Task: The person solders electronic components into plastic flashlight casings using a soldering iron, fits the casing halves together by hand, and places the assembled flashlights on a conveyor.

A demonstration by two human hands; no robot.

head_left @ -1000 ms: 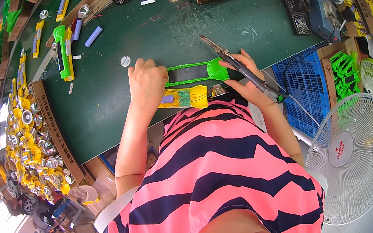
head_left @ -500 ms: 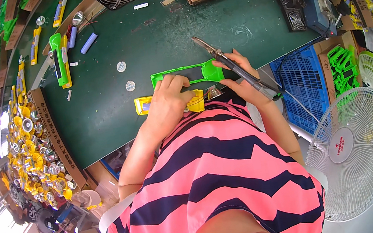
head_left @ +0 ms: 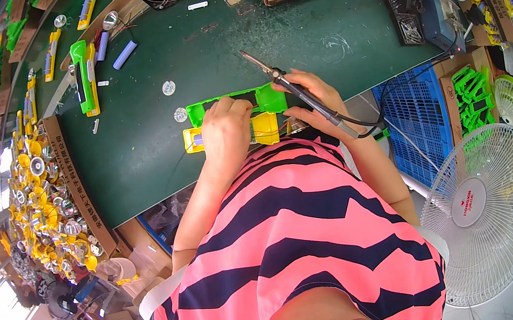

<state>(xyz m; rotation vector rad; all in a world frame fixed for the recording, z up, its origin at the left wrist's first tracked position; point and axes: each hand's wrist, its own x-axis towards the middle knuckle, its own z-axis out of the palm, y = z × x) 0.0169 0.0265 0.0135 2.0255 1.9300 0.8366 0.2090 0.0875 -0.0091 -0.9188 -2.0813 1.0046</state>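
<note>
Head view: hands [head_left: 226, 128] press glossy green and yellow plastic shells [head_left: 232, 119].

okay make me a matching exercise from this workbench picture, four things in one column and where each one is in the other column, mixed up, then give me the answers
Things:
1. soldering iron
2. green housing
3. white fan
4. blue crate

Places:
A. under the left hand, on the green table
B. beside the table's right end
C. in the right hand
D. lower right, off the table

Pairs: 1-C, 2-A, 3-D, 4-B
</note>
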